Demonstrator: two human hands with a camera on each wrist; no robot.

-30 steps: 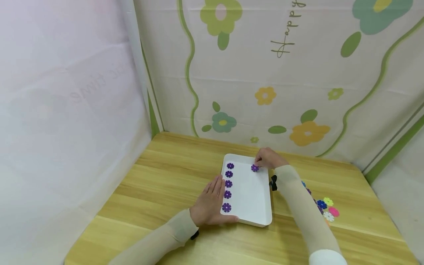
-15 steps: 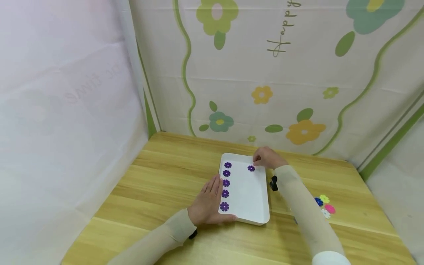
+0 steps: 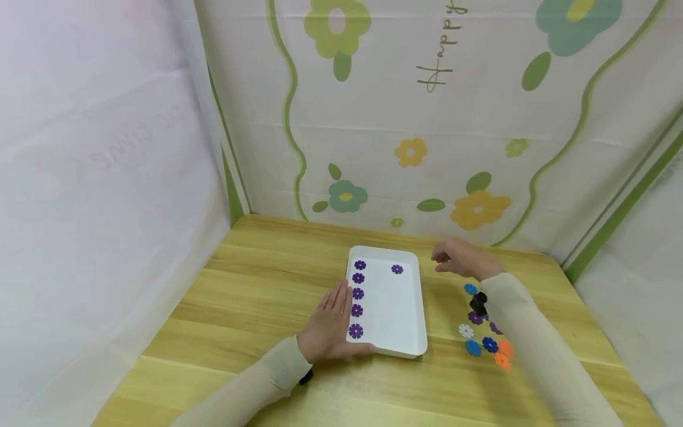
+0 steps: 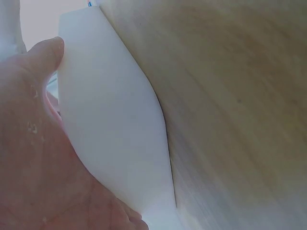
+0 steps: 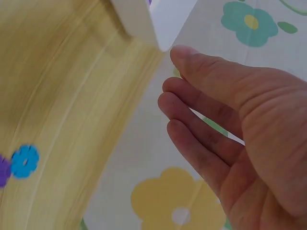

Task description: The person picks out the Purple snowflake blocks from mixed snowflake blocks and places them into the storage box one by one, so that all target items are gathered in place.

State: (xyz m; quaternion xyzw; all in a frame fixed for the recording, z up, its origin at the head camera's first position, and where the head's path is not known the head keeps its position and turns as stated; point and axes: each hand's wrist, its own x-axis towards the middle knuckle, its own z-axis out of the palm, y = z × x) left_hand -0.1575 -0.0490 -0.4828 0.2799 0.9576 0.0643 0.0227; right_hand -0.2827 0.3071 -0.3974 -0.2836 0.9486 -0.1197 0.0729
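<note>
A white tray [image 3: 388,311] lies on the table, with several purple flower-shaped pieces [image 3: 357,310] in a column along its left side. One more purple flower-shaped piece [image 3: 397,269] sits alone near the far right corner. My left hand [image 3: 326,329] rests against the tray's near left corner, fingers straight along the left edge and thumb along the near edge. In the left wrist view its thumb touches the rim of the white outer wall [image 4: 115,105]. Off the tray's right side, my right hand [image 3: 463,260] hovers with loosely bent fingers; the right wrist view shows nothing between them.
Right of the tray, loose flower-shaped pieces lie scattered: white [image 3: 466,331], dark blue [image 3: 490,344], orange [image 3: 502,360], light blue [image 3: 470,289] and purple. The right forearm [image 3: 544,350] hides part of them. A printed cloth [image 3: 373,118] stands behind the table.
My right hand has let go of the purple flower-shaped piece at the tray's far right and moved away rightward. More loose pieces show beside the forearm. The left hand keeps its place on the tray.
</note>
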